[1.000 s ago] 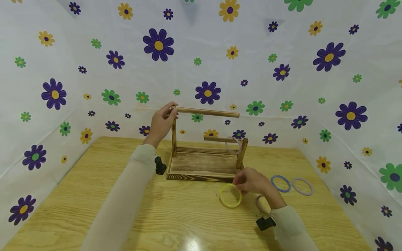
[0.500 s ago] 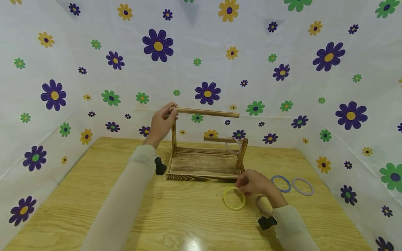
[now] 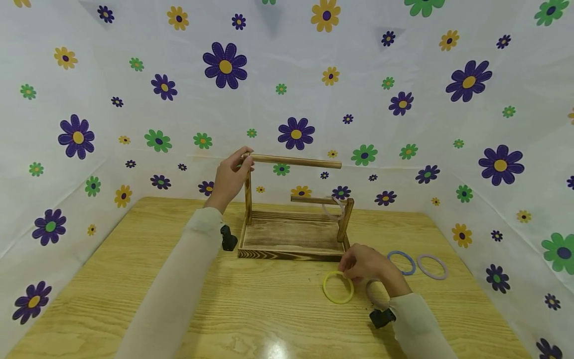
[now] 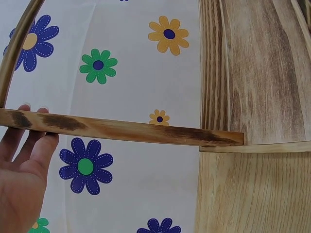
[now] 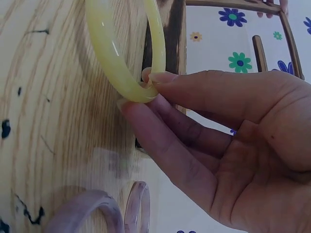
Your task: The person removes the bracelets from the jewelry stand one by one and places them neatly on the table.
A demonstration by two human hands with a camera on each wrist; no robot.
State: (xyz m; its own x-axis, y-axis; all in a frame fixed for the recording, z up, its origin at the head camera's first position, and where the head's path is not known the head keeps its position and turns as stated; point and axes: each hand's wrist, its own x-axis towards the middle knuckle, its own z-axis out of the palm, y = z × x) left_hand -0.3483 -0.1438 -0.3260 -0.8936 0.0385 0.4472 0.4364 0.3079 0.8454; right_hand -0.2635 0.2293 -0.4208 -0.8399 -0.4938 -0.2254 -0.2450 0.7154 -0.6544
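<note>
My left hand (image 3: pixel 229 179) grips the top of the left post of a dark-grained wooden bangle stand (image 3: pixel 287 255), where the long upper bar (image 3: pixel 296 161) begins. In the left wrist view, its fingers and thumb lie on either side of the post (image 4: pixel 121 130). Between the thumb and fingertips of my right hand (image 3: pixel 368 265) is a yellow bangle (image 3: pixel 338 302), pinched at its upper right edge and tilted close over the table, in front of the stand's right corner. A pale pink bangle (image 3: pixel 333 219) hangs on the shorter lower bar (image 3: pixel 309 199) at the right post.
Right of my right hand lie a blue bangle (image 3: pixel 403 273) and a lilac bangle (image 3: pixel 432 277) on the wooden table (image 3: pixel 251 309). A mauve bangle (image 3: pixel 368 292) is partly hidden behind the right wrist. Flower-printed cloth (image 3: pixel 269 99) encloses the back and sides.
My right hand has shifted slightly right and towards me with the yellow bangle, which now sits a little lower. The left hand stays on the stand.
</note>
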